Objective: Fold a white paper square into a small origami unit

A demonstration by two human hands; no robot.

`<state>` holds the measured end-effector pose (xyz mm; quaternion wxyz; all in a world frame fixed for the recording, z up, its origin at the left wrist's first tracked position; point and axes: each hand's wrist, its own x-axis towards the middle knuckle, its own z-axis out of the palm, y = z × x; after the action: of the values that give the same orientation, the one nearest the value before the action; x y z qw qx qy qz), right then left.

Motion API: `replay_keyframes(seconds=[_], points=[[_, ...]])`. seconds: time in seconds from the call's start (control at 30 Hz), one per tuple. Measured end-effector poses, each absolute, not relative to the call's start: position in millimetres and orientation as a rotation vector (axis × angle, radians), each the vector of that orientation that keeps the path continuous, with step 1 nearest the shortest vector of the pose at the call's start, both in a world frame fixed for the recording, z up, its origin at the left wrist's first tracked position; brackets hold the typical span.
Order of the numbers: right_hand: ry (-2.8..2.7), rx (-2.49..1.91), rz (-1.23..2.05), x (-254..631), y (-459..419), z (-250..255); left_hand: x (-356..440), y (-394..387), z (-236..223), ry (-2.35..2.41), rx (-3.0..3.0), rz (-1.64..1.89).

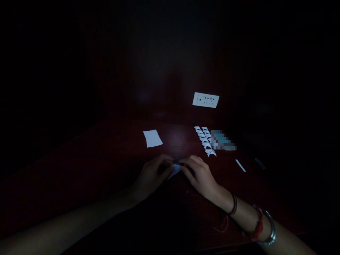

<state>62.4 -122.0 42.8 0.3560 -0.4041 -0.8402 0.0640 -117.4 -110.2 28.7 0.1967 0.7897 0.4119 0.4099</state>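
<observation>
A small folded piece of white paper (174, 171) is held between both hands, just above the dark red table. My left hand (154, 173) pinches its left side with thumb and fingers. From the other side, my right hand (198, 173) grips the top right part of the paper, its fingers closed near the left fingertips. The fingers cover much of the paper, so its full shape is hidden. Beyond my left hand lies a small stack of white paper sheets (152, 138). Past my right hand, several folded white paper pieces (204, 139) sit in two rows.
A blurred, pale blue flat object (224, 140) lies beside the folded pieces. To the right are a narrow white paper strip (240, 165) and a dimmer strip (260, 163). A white socket panel (205, 100) is on the wall behind. The surroundings are very dark.
</observation>
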Motion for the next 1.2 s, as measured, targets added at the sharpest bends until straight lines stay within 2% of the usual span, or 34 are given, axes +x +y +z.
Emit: replay_keyframes(seconds=[0.3,0.8,1.07,1.2], points=[[-2.137,-0.994,0.231,60,-125,44,-118,-112,21,1.107,2.393,1.186],[-2.034,-0.979,0.453,61,-121,41,-119,-112,25,1.054,2.106,1.085],[-1.998,-1.172,0.631,65,-108,23,-122,-102,23,1.048,1.976,1.046],[-2.046,-1.260,0.621,68,-103,13,-127,-102,23,1.115,2.321,1.060]])
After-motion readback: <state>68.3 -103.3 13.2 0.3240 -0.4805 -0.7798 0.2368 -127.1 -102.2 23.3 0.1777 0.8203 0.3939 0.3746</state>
